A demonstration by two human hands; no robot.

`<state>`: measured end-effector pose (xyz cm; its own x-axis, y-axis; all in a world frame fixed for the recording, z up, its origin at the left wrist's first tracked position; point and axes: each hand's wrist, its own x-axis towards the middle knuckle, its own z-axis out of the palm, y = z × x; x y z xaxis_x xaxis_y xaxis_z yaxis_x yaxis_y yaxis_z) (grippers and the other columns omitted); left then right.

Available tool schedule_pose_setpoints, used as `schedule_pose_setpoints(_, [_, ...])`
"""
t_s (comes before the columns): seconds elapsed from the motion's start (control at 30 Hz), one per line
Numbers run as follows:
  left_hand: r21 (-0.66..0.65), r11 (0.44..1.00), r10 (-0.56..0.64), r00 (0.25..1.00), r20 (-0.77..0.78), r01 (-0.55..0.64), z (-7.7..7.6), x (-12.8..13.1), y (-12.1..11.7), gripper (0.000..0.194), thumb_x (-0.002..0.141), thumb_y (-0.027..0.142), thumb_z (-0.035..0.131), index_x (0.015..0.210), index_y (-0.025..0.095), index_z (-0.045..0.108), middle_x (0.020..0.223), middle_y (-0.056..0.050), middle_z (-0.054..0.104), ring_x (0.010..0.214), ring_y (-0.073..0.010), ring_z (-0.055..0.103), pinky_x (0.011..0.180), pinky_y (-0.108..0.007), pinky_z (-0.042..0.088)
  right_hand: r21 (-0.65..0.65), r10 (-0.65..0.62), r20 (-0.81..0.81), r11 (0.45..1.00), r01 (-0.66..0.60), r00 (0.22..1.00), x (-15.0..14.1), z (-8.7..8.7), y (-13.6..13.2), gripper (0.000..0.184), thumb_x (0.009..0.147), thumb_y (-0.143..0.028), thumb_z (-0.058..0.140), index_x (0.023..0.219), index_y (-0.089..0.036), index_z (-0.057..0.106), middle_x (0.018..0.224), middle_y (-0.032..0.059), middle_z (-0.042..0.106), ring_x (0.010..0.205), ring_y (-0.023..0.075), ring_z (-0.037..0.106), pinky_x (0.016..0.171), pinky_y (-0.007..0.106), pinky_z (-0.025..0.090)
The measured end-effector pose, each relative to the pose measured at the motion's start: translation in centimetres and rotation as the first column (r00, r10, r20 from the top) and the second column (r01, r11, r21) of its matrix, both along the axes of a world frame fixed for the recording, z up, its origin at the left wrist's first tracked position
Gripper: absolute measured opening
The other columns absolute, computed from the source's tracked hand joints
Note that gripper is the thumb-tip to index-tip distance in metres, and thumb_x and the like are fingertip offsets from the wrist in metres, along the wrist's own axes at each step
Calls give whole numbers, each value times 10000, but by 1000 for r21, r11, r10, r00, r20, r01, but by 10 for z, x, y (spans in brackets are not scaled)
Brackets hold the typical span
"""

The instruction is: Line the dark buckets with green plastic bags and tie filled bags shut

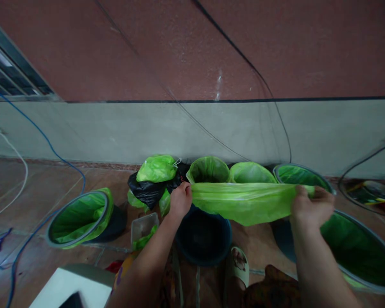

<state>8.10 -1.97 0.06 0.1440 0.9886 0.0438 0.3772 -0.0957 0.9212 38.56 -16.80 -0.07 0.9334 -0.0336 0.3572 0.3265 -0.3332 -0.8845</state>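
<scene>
A green plastic bag (244, 203) is stretched level in front of me, pulled out between both fists. My left hand (181, 199) grips its left end; my right hand (312, 207), slightly blurred, is closed round the right end. Below the bag, between my feet, stands a dark bucket (203, 239) with no liner showing inside. Part of its far rim is hidden by the bag. Just behind the bag are two green-lined bins, one to the left (209, 169) and one to the right (253, 172).
Other green-lined bins stand at left (80, 219), back right (301, 174) and near right (359, 248). Black and green bags (157, 169) lie by the wall. A clear plastic box (143, 226) sits left of the bucket. A blue cable (48, 141) crosses the floor near a white box (70, 288).
</scene>
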Motion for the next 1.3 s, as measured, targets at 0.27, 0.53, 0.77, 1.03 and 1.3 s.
schedule_pose_setpoints(0.27, [357, 869, -238, 922, -305, 342, -13, 9, -17, 251, 923, 171, 510, 1075, 238, 697, 1032, -37, 751, 953, -177, 684, 922, -305, 519, -378, 775, 160, 620, -688, 611, -90, 7, 34, 410, 910, -493, 499, 1099, -179, 683, 1091, 130, 725, 1042, 273, 652, 981, 453, 477])
schedule_pose_setpoints(0.53, [452, 758, -325, 874, -361, 469, -18, 19, -28, 357, 925, 142, 473, 1233, 216, 638, 1174, -61, 729, 1062, -185, 662, 985, -356, 531, -66, 921, -271, 270, -960, 278, -128, -13, 53, 313, 831, -497, 612, 867, -200, 705, 692, -4, 661, 633, 151, 571, 616, 281, 441])
schedule_pose_setpoints(0.77, [277, 956, -129, 985, 115, 93, -2, 13, -18, 475, 887, 339, 587, 1337, 186, 589, 694, 18, 660, 705, -144, 618, 776, -292, 528, -104, 887, -64, 450, -887, 457, -122, -6, 49, 142, 836, -306, 587, 801, -195, 668, 778, 7, 626, 649, 131, 525, 625, 267, 403])
schedule_pose_setpoints(1.03, [-237, 876, -248, 813, 527, 420, -5, 21, -13, 219, 741, 341, 703, 847, 162, 771, 821, -23, 730, 785, -141, 625, 798, -280, 473, -6, 911, 69, 409, -913, 408, -123, -3, 49, 110, 853, -200, 562, 772, -209, 634, 851, 12, 648, 840, 160, 610, 779, 289, 443])
schedule_pose_setpoints(1.3, [-179, 741, -475, 694, 541, 647, -2, 23, -24, 292, 654, 300, 798, 881, 137, 710, 786, 10, 663, 742, -107, 571, 754, -251, 436, 27, 857, 3, 515, -857, 515, -122, -12, 50, 94, 826, -222, 574, 798, -196, 660, 799, 2, 632, 718, 141, 567, 692, 275, 425])
